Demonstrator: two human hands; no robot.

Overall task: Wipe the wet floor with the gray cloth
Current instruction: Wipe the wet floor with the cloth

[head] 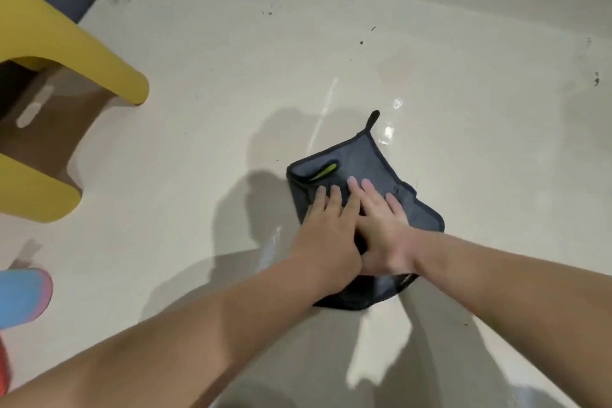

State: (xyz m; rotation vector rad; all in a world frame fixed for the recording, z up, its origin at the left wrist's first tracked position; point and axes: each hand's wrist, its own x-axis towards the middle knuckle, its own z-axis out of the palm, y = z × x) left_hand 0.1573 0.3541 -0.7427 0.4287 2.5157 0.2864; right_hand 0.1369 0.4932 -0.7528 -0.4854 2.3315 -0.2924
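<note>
The pale floor [205, 129] gleams wet around the gray cloth [364, 156] lying on it. A yellow stool [66, 43] stands at ten o'clock, dark specks [269, 12] at twelve.

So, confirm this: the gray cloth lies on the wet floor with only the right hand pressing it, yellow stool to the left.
Not only the right hand: the left hand presses the gray cloth beside it, as the head view shows. The cloth lies on the wet floor, yellow stool to the left.

Both hands [357, 232] atop cloth [364, 169] on floor [231, 109], stool [66, 53] left.
</note>
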